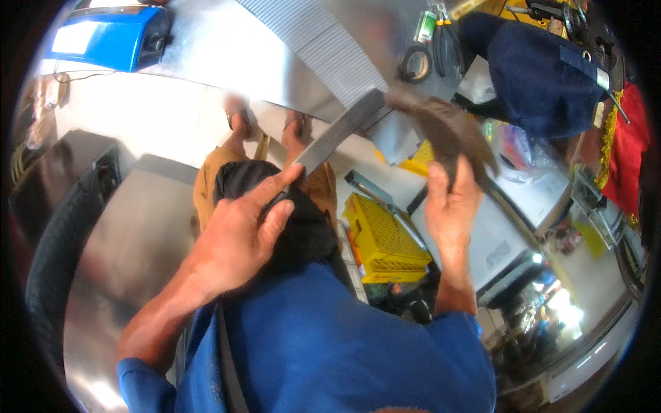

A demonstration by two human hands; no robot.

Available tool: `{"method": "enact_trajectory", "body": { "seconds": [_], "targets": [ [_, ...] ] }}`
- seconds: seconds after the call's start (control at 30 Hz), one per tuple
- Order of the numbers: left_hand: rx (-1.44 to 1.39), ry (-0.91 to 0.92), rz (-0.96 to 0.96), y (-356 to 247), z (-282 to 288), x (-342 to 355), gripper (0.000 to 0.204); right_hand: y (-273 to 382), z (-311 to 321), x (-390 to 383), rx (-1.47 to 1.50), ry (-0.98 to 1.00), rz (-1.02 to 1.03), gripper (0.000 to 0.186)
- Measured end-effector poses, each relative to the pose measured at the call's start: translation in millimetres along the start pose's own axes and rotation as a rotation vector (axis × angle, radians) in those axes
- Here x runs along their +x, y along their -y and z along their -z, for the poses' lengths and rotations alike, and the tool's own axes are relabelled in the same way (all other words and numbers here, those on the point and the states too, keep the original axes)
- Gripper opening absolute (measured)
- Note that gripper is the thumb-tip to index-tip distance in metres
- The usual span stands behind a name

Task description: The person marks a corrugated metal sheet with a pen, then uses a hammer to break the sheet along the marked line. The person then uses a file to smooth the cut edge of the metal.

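My left hand is closed around the dark handle of a knife, index finger stretched along it. The grey blade slants up and to the right, over my lap. In my right hand is a dark brown curved piece, pinched at its lower end between thumb and fingers. Motion smears this piece, so its kind is unclear. Its upper left end lies close to the blade tip in the picture; whether the two touch, I cannot tell.
A metal table with a ribbed grey strip lies ahead. On the left stands a blue machine. A yellow crate sits below my right hand. Black tape, dark blue cloth and red cloth are at the right.
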State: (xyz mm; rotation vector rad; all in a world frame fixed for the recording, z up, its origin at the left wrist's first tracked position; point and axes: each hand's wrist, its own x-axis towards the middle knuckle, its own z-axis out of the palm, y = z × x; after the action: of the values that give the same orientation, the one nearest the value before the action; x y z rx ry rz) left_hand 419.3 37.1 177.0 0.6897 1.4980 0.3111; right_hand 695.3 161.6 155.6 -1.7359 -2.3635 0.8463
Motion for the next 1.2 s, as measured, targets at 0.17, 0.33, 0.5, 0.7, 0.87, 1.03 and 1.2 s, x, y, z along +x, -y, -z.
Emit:
{"method": "enact_trajectory", "body": {
  "seconds": [0.17,0.33,0.5,0.7,0.87,1.03,1.2],
  "targets": [
    [-0.019,0.032,0.052,-7,3,-3,0.046,-12,-2,-5,0.189,-0.14,0.048,0.028],
    [0.023,-0.062,-0.108,10,-5,2,0.046,-9,-3,0,0.039,-0.07,0.137,0.028],
    [0.008,0.103,0.148,-12,6,-2,0.044,-8,6,-12,0.333,-0.053,-0.099,0.025],
    [0.061,-0.073,-0.119,15,-10,4,0.045,0,0,-2,0.01,-0.066,0.063,0.029],
    [0.039,-0.149,-0.239,30,-18,6,0.045,-9,-7,-6,0.153,-0.158,0.169,0.022],
    [0.003,0.01,-0.041,14,-12,1,0.045,-3,-1,-4,0.032,-0.039,0.0,0.023],
    [-0.019,0.037,-0.037,11,-8,4,0.046,-12,-3,-10,0.185,0.011,-0.124,0.027]
  ]
}}
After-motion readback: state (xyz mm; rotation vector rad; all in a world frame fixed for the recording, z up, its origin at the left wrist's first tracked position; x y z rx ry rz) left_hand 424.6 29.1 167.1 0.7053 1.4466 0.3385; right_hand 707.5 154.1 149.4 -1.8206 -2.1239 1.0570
